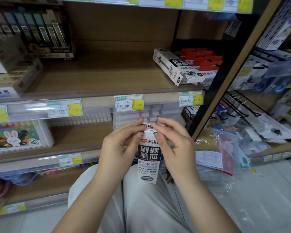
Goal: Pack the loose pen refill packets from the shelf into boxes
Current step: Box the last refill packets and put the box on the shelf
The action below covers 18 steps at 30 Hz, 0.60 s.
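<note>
I see the box held upright over the person's lap, below the shelf edges, with its printed face toward the camera. I judge it is kept upright so that any refills inside cannot slide out while the top flap is worked.

The left hand pinches the box near its upper left corner, thumb in front, which steadies it. The right hand pinches the top flap from the other side, fingertips curled over the end. Both grips are closed on the box and neither is spread. The fingers hide the end, so I cannot tell whether the flap is being tucked shut or pulled open.

At the right end of the shelf a second box lies flat at an angle. Its end flap hangs open toward the front, probably so it can be filled. Red-topped packets stand just beside and behind it, apparently touching it. They look like the loose stock not yet boxed, so I judge the task to be partway done.
</note>
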{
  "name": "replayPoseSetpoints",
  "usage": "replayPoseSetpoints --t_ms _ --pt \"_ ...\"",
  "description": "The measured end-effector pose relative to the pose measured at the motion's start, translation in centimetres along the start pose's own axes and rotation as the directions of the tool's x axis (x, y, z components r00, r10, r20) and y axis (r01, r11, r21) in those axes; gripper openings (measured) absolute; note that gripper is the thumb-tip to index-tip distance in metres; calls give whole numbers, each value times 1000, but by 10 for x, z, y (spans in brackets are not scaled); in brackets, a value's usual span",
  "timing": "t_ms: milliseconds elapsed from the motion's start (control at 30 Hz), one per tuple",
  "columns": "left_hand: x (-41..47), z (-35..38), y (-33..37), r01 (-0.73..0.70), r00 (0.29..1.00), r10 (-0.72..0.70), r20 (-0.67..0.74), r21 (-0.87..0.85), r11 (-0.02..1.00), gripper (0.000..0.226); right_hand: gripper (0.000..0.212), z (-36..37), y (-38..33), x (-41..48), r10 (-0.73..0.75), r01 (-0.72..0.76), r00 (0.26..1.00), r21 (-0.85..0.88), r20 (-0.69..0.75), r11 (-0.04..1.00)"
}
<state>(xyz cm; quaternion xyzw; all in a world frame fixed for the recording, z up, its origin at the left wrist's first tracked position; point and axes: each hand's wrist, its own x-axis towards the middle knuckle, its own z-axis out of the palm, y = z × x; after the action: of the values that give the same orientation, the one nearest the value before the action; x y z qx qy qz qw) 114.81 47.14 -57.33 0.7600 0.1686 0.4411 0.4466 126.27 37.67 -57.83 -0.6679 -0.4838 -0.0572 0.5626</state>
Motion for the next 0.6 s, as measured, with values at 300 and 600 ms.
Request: replayPoseSetpoints --t_ms 300,600 --pt "7 -10 -5 -434 899 304 316 549 714 28 31 -10 12 -1 -234 263 964 -354 125 897" --pt "32 -19 15 -123 925 -63 376 451 884 63 38 -16 -21 23 103 -132 952 86 288 987"
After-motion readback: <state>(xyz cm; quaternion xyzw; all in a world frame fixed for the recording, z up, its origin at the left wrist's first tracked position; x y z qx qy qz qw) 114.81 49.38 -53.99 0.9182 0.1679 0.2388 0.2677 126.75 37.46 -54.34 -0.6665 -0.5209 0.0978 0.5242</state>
